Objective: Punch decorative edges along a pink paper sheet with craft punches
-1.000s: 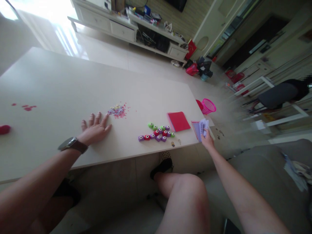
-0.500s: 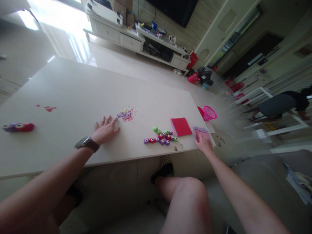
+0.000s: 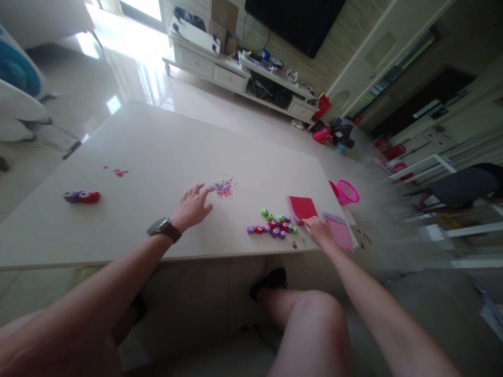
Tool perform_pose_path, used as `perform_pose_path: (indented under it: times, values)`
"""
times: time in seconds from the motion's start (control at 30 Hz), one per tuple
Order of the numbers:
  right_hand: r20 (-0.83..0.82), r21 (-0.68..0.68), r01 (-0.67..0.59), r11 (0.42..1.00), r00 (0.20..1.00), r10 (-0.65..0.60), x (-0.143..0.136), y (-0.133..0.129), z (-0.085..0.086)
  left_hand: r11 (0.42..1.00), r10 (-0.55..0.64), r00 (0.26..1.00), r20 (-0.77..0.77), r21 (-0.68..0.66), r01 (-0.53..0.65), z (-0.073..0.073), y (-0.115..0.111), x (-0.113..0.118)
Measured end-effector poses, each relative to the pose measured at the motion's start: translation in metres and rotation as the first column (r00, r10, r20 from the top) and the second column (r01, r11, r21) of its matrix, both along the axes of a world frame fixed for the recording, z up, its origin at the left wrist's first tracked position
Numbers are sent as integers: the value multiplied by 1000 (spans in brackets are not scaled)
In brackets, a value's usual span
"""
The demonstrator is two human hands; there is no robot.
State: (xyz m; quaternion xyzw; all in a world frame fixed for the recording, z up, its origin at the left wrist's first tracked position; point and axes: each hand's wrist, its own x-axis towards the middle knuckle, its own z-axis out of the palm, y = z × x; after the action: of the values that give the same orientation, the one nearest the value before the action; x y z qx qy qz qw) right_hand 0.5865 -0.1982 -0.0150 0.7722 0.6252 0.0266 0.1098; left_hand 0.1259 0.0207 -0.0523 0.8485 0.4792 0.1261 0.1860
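Note:
My left hand (image 3: 192,207), with a dark-strapped watch on its wrist, is open over the white table (image 3: 176,141). Its index fingertip reaches the edge of a small heap of pink, lilac and pale paper bits (image 3: 222,187). At the near corner of a stack of red paper sheets (image 3: 302,208), my right hand (image 3: 316,229) has its fingers pinched on the edge. Just right of that hand lies a pile of pink and lilac patterned sheets (image 3: 340,233). Several purple, red and green punches (image 3: 277,225) with eye-like tops stand left of the stack.
On the table's left lie a larger purple and red pair of punches (image 3: 81,197) and a few red paper pieces (image 3: 120,172). Two small objects (image 3: 294,244) are near the front edge. A pink basket (image 3: 347,192) stands beyond the right end.
My right hand has moved left from the patterned sheets to the corner of the red stack. My left hand stays by the paper bits. The camera view has shifted left.

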Motion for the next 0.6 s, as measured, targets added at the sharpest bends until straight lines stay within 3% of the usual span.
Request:
perform_pose_path:
  times: [0.17,0.37,0.6]
  values:
    - [8,48,118,992,993,-119,2,2,2,1000,9,1000,2,-5,-9,2,3,-7]
    - [-96,35,139,990,986,-135,6,4,0,1000,18,1000,23,-8,-18,7,2,-8]
    - [-107,144,197,970,977,-183,4,9,-2,1000,-3,1000,20,-24,3,9,2,-8]
